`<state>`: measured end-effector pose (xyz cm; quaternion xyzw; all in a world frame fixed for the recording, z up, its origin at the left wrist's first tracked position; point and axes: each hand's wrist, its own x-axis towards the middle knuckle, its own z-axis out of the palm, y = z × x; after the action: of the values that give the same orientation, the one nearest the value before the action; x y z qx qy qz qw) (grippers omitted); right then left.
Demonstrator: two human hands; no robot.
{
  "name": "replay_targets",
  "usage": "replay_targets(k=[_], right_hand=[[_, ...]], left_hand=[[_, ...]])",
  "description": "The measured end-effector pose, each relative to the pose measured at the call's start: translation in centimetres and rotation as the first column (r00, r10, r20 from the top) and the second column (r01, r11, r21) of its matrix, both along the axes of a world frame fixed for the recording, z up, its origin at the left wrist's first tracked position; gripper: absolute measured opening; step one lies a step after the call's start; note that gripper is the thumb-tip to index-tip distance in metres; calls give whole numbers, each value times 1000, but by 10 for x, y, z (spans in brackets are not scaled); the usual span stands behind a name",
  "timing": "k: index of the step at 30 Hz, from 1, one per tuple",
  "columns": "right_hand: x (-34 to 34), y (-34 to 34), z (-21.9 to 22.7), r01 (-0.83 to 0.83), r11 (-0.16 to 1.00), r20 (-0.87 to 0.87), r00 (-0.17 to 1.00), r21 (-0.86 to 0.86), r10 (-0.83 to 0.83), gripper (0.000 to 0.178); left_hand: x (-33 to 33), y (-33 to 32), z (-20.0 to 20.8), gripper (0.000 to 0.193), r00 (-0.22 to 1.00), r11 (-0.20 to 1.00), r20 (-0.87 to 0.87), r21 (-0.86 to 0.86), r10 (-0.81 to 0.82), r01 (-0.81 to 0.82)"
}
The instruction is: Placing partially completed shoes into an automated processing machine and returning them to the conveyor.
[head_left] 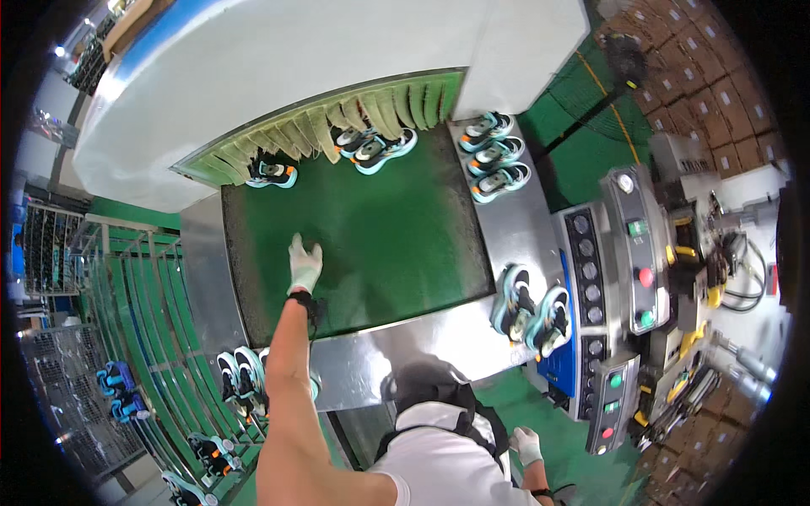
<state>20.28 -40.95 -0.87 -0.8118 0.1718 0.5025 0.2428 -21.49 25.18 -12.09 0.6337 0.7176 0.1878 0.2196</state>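
A smooth green belt [371, 244] fills the middle of the frame, its side edges darkened and rough-looking. Around it runs a worktop [202, 287] of bare, shiny sheet metal, with bright glare in the lower middle. Above rises a pale, smooth machine housing [312, 51] with a rounded left end; a fringed curtain [396, 110] of yellowish-green strips, some curled, hangs across its low opening. At left stands a rack [152, 304] of thin metal bars. Brown cardboard boxes [717, 93] are stacked at upper right, beyond grey control panels [641, 253] with round red and green buttons.

The shoes have dark uppers, pale aqua soles and small orange patches. A single shoe [272, 174] lies on the belt at upper left of centre, partly under the strips; two more shoes [386, 152] sit side by side at upper centre. Three shoes [501, 182] line the worktop at upper right, a pair [550, 323] stands at its lower right corner, and others [228, 375] are at lower left, partly behind the forearm.

The left hand [305, 266], in a thin white glove, is over the belt, fingers parted and holding nothing. The right hand [525, 445], also white-gloved, hangs at lower right; its grip cannot be told.
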Motion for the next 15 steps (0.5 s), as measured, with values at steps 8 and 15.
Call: replay_targets(k=[8,15], right_hand=[[33,70,60,-96,978,112,987,-185,118,27],[48,163,50,-558,823,148,809,-110,568,50]], left_hand=[[-64,250,40,63,990,933,-137,360,43,9],[-53,206,38,28,953,861,-281,451,-114,236]])
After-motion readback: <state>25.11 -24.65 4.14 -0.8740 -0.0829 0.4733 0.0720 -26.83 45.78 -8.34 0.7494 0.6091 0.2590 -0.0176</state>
